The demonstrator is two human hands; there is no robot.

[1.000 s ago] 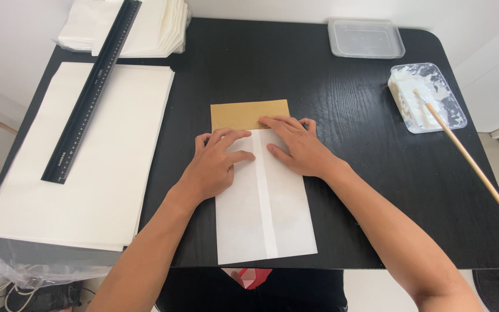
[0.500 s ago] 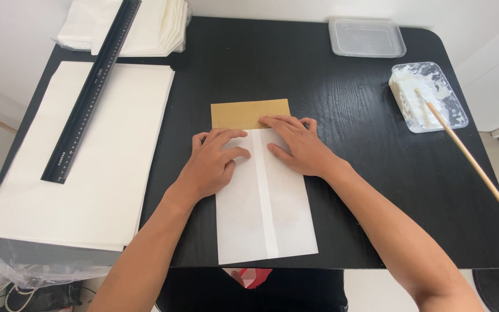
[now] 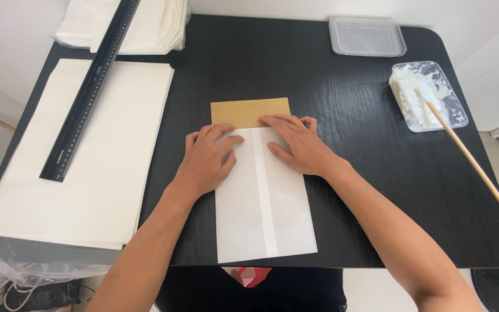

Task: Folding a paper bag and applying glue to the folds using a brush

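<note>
Here, both hands, the left hand (image 3: 206, 162) and right hand (image 3: 297, 144), press flat and open on a white folded paper sleeve (image 3: 263, 208) at the black table's (image 3: 342, 75) near edge, its seam already closed, a brown card (image 3: 249, 111) protruding above.

Both hands flat on folded paper (image 3: 264, 216) at table (image 3: 330, 81) centre, card (image 3: 249, 111) poking out behind, ruler (image 3: 90, 89) on sheets (image 3: 82, 173) left, lidded box (image 3: 367, 36) and paste tray (image 3: 428, 95) right.
</note>
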